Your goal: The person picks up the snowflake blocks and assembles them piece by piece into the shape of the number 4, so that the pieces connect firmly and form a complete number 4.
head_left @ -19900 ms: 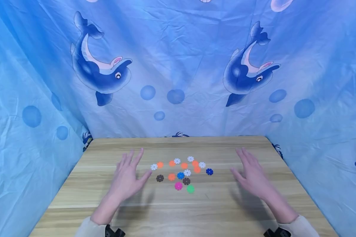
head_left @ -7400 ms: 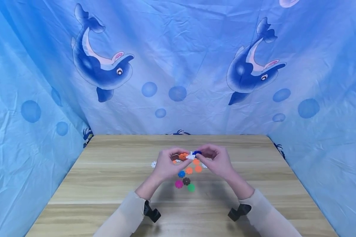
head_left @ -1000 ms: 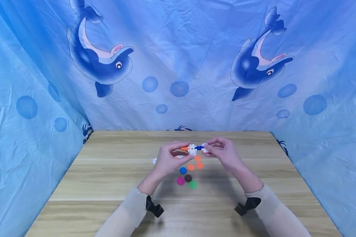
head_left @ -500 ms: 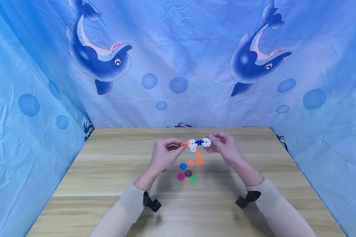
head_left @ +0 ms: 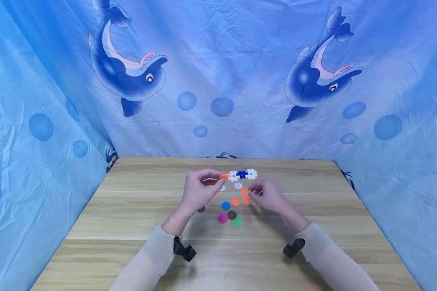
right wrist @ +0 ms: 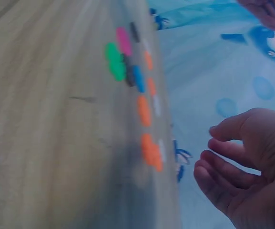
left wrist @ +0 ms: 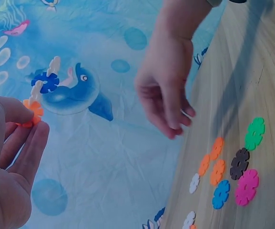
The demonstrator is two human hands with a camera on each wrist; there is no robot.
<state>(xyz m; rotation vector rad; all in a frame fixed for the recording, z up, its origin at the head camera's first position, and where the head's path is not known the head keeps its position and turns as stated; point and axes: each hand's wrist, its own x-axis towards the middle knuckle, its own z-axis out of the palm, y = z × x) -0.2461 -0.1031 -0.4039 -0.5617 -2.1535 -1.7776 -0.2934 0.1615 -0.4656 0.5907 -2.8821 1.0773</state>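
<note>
My left hand (head_left: 200, 189) pinches an orange notched plastic disc (left wrist: 33, 112) between thumb and fingers. Joined to it in a row are a white disc (head_left: 234, 176), a dark blue disc (head_left: 242, 174) and a white end disc (head_left: 251, 173), held above the table. My right hand (head_left: 269, 196) is lower and to the right, fingers loosely bent with nothing between them in the right wrist view. It hovers near two loose orange discs (head_left: 243, 191); in the head view its fingertips overlap their edge.
On the wooden table (head_left: 131, 226) lie more loose discs: blue (head_left: 225, 206), magenta (head_left: 222, 218), green (head_left: 237, 222), dark brown (head_left: 232, 215), another orange (head_left: 234, 202) and white (head_left: 238, 186). A blue dolphin-print curtain (head_left: 240, 81) hangs round the table's back and sides.
Discs that lay loose at first are now a joined row in my left hand. Since a second ago, my right hand has let go of the white end disc and lowered towards the table.
</note>
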